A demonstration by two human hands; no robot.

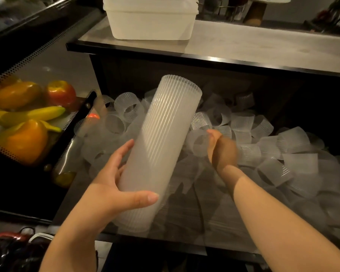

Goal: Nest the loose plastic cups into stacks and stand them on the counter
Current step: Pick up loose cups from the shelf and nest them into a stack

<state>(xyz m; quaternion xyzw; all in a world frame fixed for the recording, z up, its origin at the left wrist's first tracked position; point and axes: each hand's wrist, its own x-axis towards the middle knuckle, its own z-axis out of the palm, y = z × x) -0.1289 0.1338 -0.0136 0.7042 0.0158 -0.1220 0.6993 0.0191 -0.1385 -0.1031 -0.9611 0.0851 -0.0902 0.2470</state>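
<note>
The room is dim. A pale worktop with a dark front edge runs across the back, and a white plastic tub stands on it. At left, a black perforated basket holds peppers.

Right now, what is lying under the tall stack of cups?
Loose cups lie piled beneath and around the stack, which the left hand holds tilted. The stack and both arms cover part of the pile, so what lies directly below is hidden.

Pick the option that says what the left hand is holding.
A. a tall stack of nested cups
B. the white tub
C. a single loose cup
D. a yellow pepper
A: the left hand wraps thumb and fingers around the tilted stack of nested cups, above the loose cups.
</note>
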